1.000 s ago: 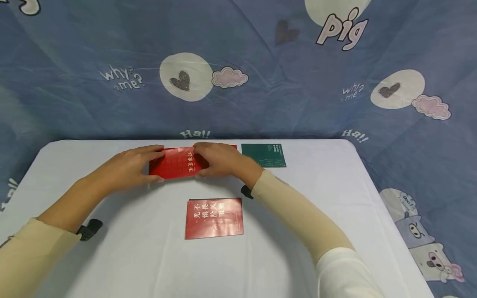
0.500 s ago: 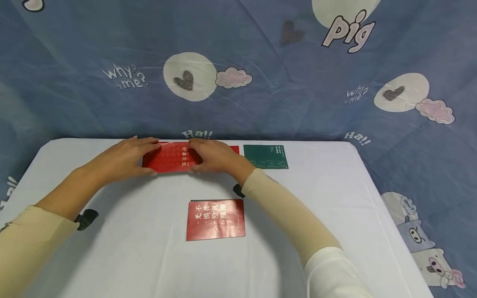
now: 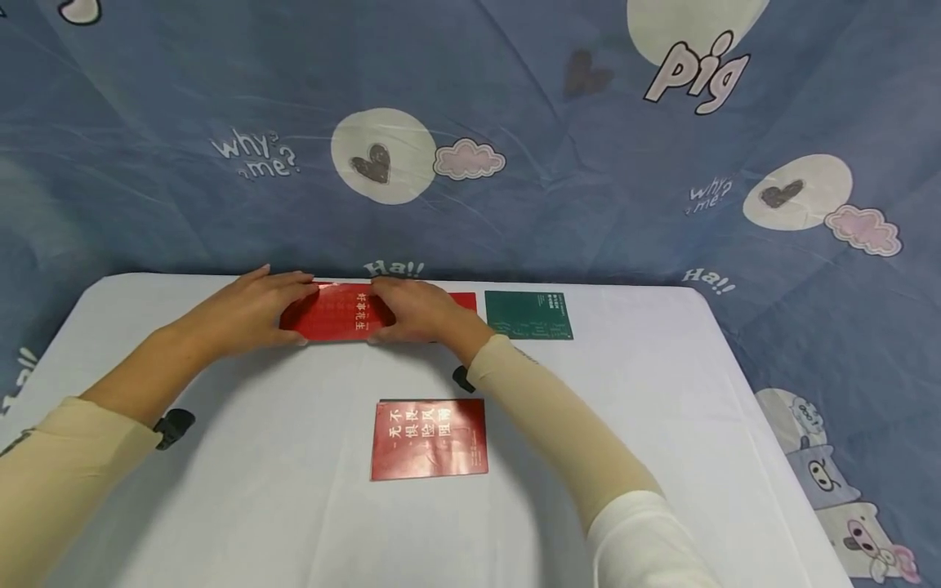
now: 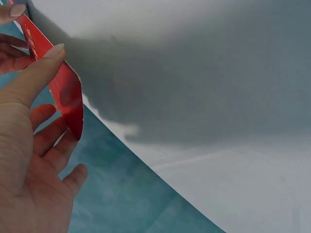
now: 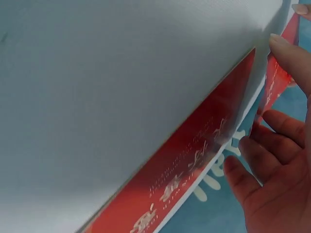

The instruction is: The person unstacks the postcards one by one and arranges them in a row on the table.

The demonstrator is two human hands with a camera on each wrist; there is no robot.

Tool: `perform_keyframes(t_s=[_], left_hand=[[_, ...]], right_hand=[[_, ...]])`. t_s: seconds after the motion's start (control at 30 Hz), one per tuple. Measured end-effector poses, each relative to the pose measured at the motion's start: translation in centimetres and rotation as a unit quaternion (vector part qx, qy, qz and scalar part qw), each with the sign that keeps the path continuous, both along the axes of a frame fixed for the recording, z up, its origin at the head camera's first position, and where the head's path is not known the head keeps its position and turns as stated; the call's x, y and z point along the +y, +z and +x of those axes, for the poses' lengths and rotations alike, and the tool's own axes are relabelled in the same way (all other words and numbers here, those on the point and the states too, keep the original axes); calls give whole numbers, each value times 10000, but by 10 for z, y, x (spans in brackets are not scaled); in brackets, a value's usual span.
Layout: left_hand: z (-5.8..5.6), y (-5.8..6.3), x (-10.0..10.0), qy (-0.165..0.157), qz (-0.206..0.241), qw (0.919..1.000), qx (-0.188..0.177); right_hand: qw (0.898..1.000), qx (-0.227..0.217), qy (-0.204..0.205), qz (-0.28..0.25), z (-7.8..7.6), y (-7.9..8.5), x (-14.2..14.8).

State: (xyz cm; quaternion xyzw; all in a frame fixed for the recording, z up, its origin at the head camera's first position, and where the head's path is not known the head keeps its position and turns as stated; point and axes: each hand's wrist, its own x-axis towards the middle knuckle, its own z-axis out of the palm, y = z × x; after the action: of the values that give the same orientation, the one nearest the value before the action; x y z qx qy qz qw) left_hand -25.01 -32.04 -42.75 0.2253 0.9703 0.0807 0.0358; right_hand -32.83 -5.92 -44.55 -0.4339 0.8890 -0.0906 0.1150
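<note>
Near the table's far edge, a red card (image 3: 334,312) with white characters is held between both hands. My left hand (image 3: 253,314) grips its left end, thumb (image 4: 41,73) on the near edge and fingers on the far edge. At the right end, my right hand (image 3: 421,310) pinches it the same way. In the left wrist view the card (image 4: 68,94) looks slightly bowed and tilted, its shadow falling on the cloth. A second red card (image 5: 180,160) lies flat on the table, partly hidden beneath my right hand in the head view.
A green card (image 3: 529,315) lies to the right along the far edge. Closer in, at mid-table, another red card (image 3: 430,441) lies with a dark edge showing behind it. A blue printed cloth (image 3: 544,196) hangs directly behind the white table (image 3: 243,490).
Both hands have carried the red card a little left and toward the far edge, mostly in the first half second. The other cards stay put; the head view shifts slightly.
</note>
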Motion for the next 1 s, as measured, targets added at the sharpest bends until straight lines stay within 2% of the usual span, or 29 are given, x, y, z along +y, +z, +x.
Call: perform_keyframes(t_s=[0.23,0.43,0.73,1.0], left_hand=[[-2,-4,-3,-6,-106,9999,35],[-4,-5,-4,-53,-122,9999,97],[-8,-6,0,118,60,9999,-94],[-7,-8,1,474,62,9980,-410]], right_hand=[[9997,-218,-73,-109,0,-6,-5],[9998,-113,-183,-7,1,-9,-7],[9998,20,-172,18,1,-8,-5],[9998,-85,-119,-98,2,-6,-4]])
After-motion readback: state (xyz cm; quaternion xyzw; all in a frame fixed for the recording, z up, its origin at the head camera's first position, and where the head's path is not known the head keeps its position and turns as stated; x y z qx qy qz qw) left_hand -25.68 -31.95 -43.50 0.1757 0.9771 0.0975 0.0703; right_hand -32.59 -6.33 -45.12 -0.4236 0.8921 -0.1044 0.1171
